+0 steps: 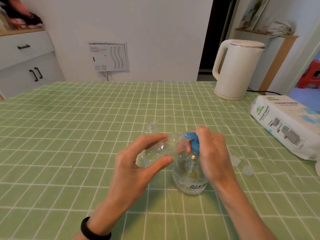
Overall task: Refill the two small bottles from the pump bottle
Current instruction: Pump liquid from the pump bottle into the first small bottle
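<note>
At the near middle of the table, on a green checked tablecloth [86, 135], a pump bottle [188, 177] is standing upright, its long axis vertical and its blue pump head [192, 141] turning its spout toward 9 o'clock. A small bottle [162, 149] of clear plastic is being held off the cloth just at 10 o'clock of the pump bottle, lying close to level, its long axis running from 8 o'clock to 2 o'clock and its open neck pointing at the spout and meeting it. The pump bottle is holding clear liquid in its lower part, with a dip tube showing through the wall; whether anything is lying inside the held small bottle cannot be told through the glare. A second small bottle [151, 128] is standing upright and uncapped farther back at 11 o'clock, behind the fingers, and its contents cannot be told either. The left hand [136, 163], wearing a black wristband [93, 229], is pinching the small bottle's body between a bent thumb underneath and curled fingers over the top. The right hand [213, 153] is curling around the pump head, fingertips lying on its top and one digit tucking under the spout. Two clear caps [235, 160] [248, 170] are lying on the cloth at 3 o'clock of the pump bottle, apart from it. A cream kettle [237, 70] is standing at 1 o'clock at the table's far edge, and a tissue pack [284, 125] is lying at 2 o'clock.
</note>
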Motion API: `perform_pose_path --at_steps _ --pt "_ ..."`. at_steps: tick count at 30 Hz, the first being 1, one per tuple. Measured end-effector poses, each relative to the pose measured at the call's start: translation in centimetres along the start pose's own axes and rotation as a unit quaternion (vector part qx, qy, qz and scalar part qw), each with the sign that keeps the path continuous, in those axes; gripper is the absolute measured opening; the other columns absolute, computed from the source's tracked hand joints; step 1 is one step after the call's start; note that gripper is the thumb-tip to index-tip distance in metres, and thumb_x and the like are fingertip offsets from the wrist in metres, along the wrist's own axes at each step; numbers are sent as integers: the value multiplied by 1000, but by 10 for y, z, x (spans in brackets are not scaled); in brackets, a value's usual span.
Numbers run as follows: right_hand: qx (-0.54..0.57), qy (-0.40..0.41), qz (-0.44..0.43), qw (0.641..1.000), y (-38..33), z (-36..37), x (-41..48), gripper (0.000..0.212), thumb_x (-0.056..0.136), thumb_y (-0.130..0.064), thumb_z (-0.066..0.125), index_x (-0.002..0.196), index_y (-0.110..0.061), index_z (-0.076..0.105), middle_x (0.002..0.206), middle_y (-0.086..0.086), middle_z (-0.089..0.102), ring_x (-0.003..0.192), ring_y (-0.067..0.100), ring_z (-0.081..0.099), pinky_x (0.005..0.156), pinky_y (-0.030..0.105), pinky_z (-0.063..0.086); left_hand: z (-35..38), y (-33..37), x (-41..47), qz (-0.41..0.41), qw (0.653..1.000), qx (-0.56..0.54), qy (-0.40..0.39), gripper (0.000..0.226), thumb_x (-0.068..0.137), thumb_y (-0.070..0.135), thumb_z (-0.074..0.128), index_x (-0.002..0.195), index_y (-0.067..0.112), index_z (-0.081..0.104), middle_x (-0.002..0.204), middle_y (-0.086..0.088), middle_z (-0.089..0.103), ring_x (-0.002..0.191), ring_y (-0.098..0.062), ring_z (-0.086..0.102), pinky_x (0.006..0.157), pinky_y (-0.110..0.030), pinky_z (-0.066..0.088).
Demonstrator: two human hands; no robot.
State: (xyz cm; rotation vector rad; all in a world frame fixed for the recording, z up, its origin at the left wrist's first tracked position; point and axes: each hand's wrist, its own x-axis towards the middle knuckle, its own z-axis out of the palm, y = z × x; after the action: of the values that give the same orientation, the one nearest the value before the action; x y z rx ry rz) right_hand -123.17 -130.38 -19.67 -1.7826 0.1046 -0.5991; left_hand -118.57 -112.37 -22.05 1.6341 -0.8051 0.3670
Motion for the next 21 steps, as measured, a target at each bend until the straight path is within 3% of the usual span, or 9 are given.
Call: perform_pose_path --at_steps 3,7,12,15,17,18,21 --pt "3 2 -1 1000 1 1 -2 66 102 -52 31 47 -23 54 58 -6 71 59 5 63 62 11 44 0 1 0 -2 1000 -3 9 43 80 38 81 120 36 69 118 22 75 111 -6 73 97 -16 53" --pt "17 1 11 1000 -1 2 -2 69 94 -67 28 47 -24 56 68 3 77 74 12 73 73 14 49 0 2 1 -6 1000 -4 13 43 79 39 81 120 36 69 119 23 75 112 -5 73 97 -17 53" --pt "20 2 6 1000 -2 2 0 63 97 -53 32 47 -23 55 66 4 76 68 9 70 69 13 48 0 2 1 -3 1000 -6 9 43 79 38 81 121 35 68 120 23 75 112 -5 73 97 -17 53" --pt "3 4 5 1000 0 0 1 55 97 -35 35 49 -20 56 64 6 75 66 29 66 62 33 50 -1 2 0 -2 1000 -1 3 43 79 38 81 120 36 68 121 22 75 112 -4 72 97 -14 51" --pt "-12 4 13 1000 0 -1 1 54 97 -36 36 49 -20 56 58 7 70 62 36 58 60 42 47 -1 2 0 -4 1000 0 -1 43 79 39 81 120 37 68 120 21 75 112 -4 72 97 -14 51" --pt "-12 3 14 1000 0 -1 1 55 98 -37 36 49 -20 56 57 6 69 59 35 57 59 41 47 -1 2 0 -4 1000 0 -2 43 80 39 81 120 37 68 120 21 75 112 -4 72 97 -14 52" --pt "-4 -1 4 1000 0 1 -1 64 103 -48 32 48 -25 54 59 -6 72 57 9 61 61 16 47 -1 2 0 -4 1000 0 4 43 79 40 81 120 37 68 120 22 75 111 -4 73 97 -17 53"
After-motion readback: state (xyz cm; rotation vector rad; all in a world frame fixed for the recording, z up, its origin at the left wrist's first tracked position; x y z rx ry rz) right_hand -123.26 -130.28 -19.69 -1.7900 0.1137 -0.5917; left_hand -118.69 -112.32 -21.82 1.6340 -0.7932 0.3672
